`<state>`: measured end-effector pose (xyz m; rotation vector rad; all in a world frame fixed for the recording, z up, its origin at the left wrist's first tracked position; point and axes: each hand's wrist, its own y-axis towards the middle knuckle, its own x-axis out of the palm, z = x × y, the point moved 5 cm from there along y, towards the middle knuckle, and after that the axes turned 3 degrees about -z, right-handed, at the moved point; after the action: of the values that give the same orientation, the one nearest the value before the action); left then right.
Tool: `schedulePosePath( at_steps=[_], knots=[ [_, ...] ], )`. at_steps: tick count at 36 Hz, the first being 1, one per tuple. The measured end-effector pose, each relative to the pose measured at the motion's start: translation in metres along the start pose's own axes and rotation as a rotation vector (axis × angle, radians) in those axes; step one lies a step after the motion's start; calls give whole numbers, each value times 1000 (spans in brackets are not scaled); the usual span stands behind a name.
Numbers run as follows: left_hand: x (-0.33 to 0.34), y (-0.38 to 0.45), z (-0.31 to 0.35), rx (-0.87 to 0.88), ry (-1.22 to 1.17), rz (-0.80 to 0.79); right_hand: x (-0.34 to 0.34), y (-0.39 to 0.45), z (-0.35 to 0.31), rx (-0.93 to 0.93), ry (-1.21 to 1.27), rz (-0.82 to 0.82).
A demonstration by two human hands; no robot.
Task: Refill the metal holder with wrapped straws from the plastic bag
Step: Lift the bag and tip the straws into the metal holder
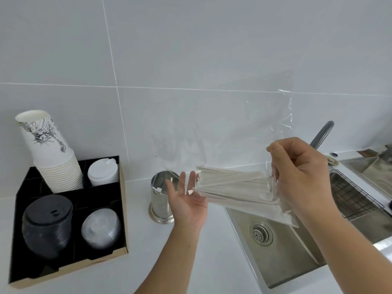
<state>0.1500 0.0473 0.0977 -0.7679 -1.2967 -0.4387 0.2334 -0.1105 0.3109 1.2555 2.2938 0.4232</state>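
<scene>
A clear plastic bag point(282, 115) hangs in the air over the sink's left edge, and my right hand point(301, 172) grips it near its middle. A bundle of paper-wrapped straws point(231, 187) lies inside it, tilted, with its ends pointing left. My left hand point(186, 200) is open, palm up, fingers spread just under the bundle's left end, touching the plastic there. The round metal holder point(160, 200) stands upright on the counter directly behind my left hand. A few wrapped straw tips show inside its rim.
A black divided tray point(122, 209) at the left holds a stack of paper cups point(51, 160), white lids point(104, 172), black lids point(47, 223) and clear lids point(99, 230). A steel sink point(282, 251) with a drain, a wire rack point(352, 198) and a tap point(322, 134) fills the right.
</scene>
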Motion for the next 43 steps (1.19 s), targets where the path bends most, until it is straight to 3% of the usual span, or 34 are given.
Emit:
schedulePosePath(
  at_steps=[23,34,43],
  knots=[
    [37,-7,-34,-152,-41,-158,4,11,-2,-27,-2,24],
    [-3,10,-8,-12,-68,100,13,13,-2,-18,18,-5],
    [-10,16,5,18,-111,68,17,11,-6,7,54,3]
  ],
)
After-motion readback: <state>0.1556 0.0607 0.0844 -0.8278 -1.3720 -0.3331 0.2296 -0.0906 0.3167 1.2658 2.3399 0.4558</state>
